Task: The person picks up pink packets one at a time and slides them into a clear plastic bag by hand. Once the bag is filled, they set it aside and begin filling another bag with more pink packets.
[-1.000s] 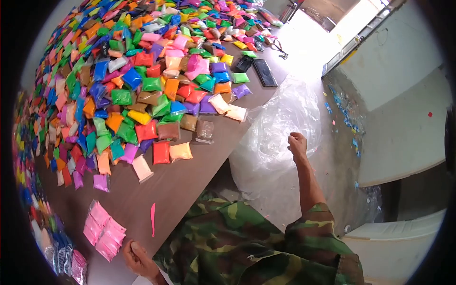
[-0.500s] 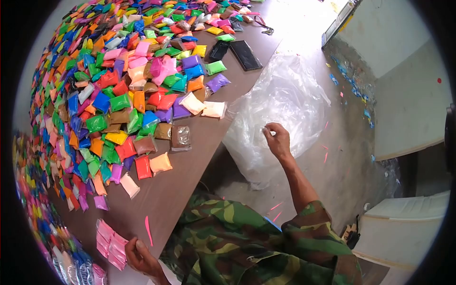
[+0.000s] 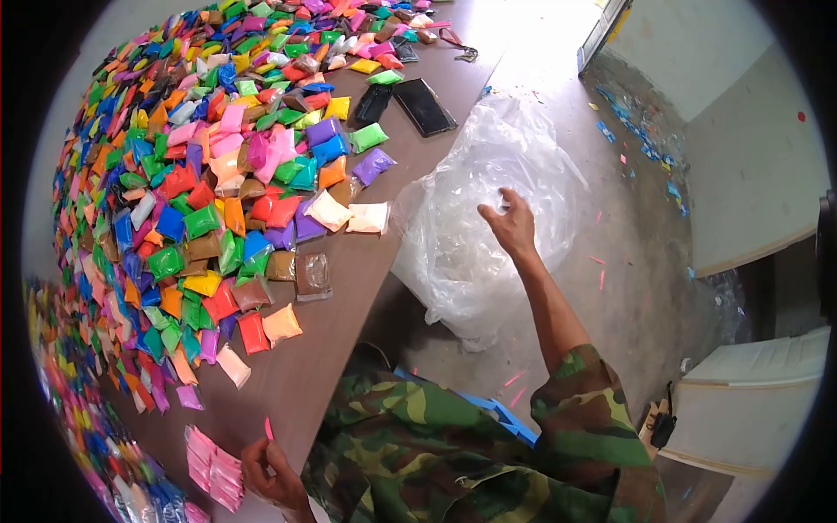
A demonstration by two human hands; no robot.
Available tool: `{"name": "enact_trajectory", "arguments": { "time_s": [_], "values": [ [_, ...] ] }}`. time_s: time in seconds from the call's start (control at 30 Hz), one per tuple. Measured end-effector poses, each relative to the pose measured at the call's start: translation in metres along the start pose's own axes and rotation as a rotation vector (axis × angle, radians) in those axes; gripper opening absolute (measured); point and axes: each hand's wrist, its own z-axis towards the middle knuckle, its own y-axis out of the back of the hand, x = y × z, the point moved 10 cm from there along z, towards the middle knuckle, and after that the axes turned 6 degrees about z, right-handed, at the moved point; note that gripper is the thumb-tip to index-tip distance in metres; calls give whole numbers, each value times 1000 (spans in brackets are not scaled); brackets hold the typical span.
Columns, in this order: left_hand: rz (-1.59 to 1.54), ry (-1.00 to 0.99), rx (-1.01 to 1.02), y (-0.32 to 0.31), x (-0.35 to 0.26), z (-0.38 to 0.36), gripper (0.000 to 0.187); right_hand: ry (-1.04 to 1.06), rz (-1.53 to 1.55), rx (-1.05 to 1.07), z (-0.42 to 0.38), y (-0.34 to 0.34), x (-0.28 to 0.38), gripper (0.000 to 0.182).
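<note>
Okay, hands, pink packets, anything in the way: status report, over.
Right hand open, above the clear plastic bag. Left hand beside the pink packets, grip unclear. Left fingers partly hide the slim pink tool.

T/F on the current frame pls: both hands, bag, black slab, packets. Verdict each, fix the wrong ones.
1. The right hand is over the clear plastic bag. True.
2. The right hand grips a green packet. False: its thumb and fingers are apart, with no packet visible in the grip.
3. The left hand is next to the joined pink packets. True.
4. The flat black slab lies on the table. True.
5. The clear plastic bag sits on top of the packet pile. False: its bulk is beyond the table edge.
</note>
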Motion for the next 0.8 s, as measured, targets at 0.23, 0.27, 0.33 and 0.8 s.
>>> {"name": "enact_trajectory", "arguments": {
  "time_s": [0.23,0.27,0.33,0.8],
  "values": [
    [-3,0,24,-4,-2,-1,15,316,-230,19,39,-15,61,50],
    [-18,28,26,-5,-4,-2,14,362,-281,61,41,-21,66,45],
    [-36,49,41,-6,-12,2,13,359,-227,-22,50,-14,59,24],
    [-79,44,75,-20,-9,7,10,515,-185,-107,50,67,127,10]
  ]
}}
